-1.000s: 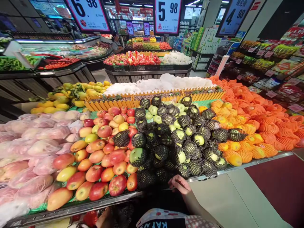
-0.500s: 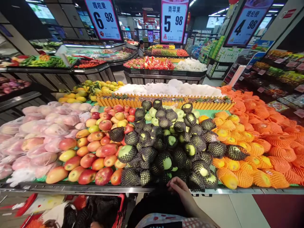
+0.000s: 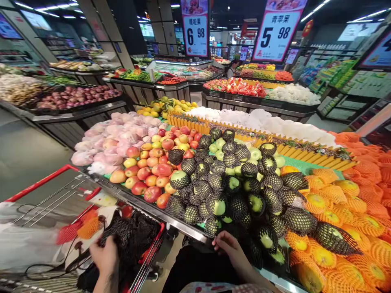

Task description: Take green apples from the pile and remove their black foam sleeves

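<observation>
My left hand [image 3: 105, 258] is down in the red shopping cart [image 3: 42, 183], fingers curled on a black mesh bag [image 3: 134, 240] that lies there. My right hand [image 3: 227, 246] rests at the metal front edge [image 3: 152, 209] of the fruit display, fingers bent and pressed together; what they pinch is hidden. Just beyond it lies a heap of green apples in black foam netting [image 3: 216, 203]. Red and yellow apples [image 3: 152, 171] lie to the left of that heap.
Orange-netted fruit [image 3: 336, 211] fills the display's right side and pink-wrapped fruit [image 3: 116, 134] the far left. A yellow picket divider [image 3: 275, 142] runs behind. Price signs 6.98 [image 3: 195, 34] and 5.98 [image 3: 275, 36] hang above. More produce stands and a grey floor aisle [image 3: 24, 154] lie on the left.
The view has swung left, bringing the red cart and my left hand on the mesh bag into sight. My right hand has stayed at the display's edge.
</observation>
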Available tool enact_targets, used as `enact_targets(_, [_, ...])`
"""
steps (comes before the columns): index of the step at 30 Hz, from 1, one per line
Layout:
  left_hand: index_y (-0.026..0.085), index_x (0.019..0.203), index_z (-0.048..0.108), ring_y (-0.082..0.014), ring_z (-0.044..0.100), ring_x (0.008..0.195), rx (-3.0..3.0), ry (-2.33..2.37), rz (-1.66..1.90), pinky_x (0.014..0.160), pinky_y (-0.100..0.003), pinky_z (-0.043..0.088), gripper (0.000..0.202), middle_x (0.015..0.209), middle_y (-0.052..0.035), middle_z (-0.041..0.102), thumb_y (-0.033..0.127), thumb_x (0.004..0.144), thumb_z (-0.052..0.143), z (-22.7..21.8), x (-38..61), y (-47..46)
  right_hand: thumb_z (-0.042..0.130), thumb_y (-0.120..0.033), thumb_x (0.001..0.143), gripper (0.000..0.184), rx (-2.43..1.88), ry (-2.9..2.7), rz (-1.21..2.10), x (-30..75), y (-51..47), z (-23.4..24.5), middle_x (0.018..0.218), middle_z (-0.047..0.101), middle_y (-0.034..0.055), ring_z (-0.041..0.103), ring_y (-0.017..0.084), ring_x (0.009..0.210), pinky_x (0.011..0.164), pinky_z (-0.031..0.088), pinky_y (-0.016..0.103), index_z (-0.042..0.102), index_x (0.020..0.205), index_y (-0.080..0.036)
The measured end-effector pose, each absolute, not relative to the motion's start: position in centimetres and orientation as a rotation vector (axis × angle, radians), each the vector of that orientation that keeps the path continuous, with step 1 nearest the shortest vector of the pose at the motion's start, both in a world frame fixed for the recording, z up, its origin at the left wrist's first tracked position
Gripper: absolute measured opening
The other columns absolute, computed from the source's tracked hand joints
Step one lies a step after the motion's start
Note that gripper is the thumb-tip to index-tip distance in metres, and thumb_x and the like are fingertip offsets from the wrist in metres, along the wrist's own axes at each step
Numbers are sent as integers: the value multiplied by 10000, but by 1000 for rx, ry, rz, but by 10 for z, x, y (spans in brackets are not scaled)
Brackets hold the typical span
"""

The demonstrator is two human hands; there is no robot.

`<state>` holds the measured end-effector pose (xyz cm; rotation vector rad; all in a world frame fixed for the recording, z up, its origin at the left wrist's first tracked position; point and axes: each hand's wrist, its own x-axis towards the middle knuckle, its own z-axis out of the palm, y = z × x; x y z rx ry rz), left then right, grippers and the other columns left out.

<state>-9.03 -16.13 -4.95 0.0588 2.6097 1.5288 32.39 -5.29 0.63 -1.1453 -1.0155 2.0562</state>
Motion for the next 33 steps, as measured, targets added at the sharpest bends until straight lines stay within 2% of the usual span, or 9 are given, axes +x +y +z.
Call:
enact_targets(3, [159,1197,626,-330,554,1294,214,2216,1575,1152,-464,401,607,1287,-113,658,354,625,564,-21,-50,-140,847,-581,668,421,-1090,-1084,2080,323,-53,6,775,712,17,599,174,695,651,406,288,677,714,-199])
enact_targets(8, [221,1307,637,-305,491,1353,834,1497,1219,1160,-390,378,634,1446,-47,587,319,682,657,22,48,-103,763,-611,778,390,-999,-1211,2044,325,-57,0,920,724,31,637,190,759,665,443,301,722,871,-235])
enact_targets(11, [238,1402,552,-246,630,1068,931,1143,991,961,-356,486,689,1209,-60,688,334,746,739,32,99,-86,791,-606,758,507,-920,-1148,2062,329,-63,-2,1196,697,32,676,227,948,819,511,357,694,1184,-348])
enact_targets(14, [233,1423,491,-154,602,781,980,894,845,745,-278,475,731,905,-14,672,358,767,785,34,128,-69,862,-538,705,694,-792,-1121,2129,332,-69,1,1306,673,38,604,284,1231,1099,408,452,622,1340,-390])
enact_targets(16, [212,1374,515,-128,562,725,1034,844,799,678,-244,437,677,838,4,635,323,768,794,35,134,-57,870,-517,701,636,-826,-1164,2065,332,-70,5,1229,717,59,596,315,1247,1125,380,491,684,1285,-351])
enact_targets(20, [175,1253,576,-104,503,685,1113,869,723,622,-219,367,558,767,33,561,231,741,791,38,122,-31,793,-560,762,369,-996,-1305,1758,326,-69,9,1066,762,105,649,350,1082,1050,425,545,822,973,-259])
enact_targets(26, [186,1274,595,-97,462,695,1177,870,617,612,-205,337,600,779,35,549,224,708,793,36,72,10,886,-627,585,483,-1184,-756,1521,300,-82,-2,1020,766,79,658,328,1013,986,472,512,814,926,-292])
enact_targets(29, [198,1339,572,-79,429,673,1247,849,487,585,-189,317,693,810,38,553,241,689,809,39,38,31,866,-657,593,481,-1160,-610,1500,277,-88,-5,870,766,64,681,296,876,906,511,480,807,879,-275])
enact_targets(33, [187,1273,646,-56,372,590,1366,794,213,520,-183,256,603,715,66,491,262,696,807,47,2,53,870,-652,592,470,-1232,-540,1383,246,-91,-9,868,775,79,693,311,888,900,521,491,799,826,-251])
